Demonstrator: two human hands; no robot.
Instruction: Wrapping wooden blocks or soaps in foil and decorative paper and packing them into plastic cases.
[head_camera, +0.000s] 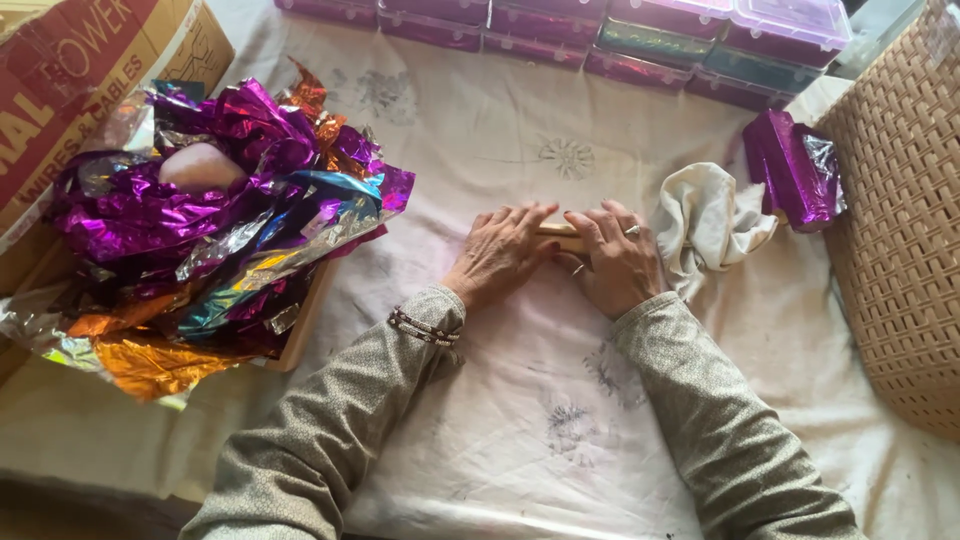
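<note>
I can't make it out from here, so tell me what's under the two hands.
A pale wooden block lies under the left hand and right hand on the stained white cloth. Only its middle strip shows; the ends are covered.

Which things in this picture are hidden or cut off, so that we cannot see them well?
Head view only:
- Pale block: mostly covered by the left hand and right hand; shape unclear.
- Tray under the foil heap: only one edge shows.
- Basket: cut by the right edge.
- Boxes: cut by the top edge.
- Cardboard box: cut by the left edge.
</note>
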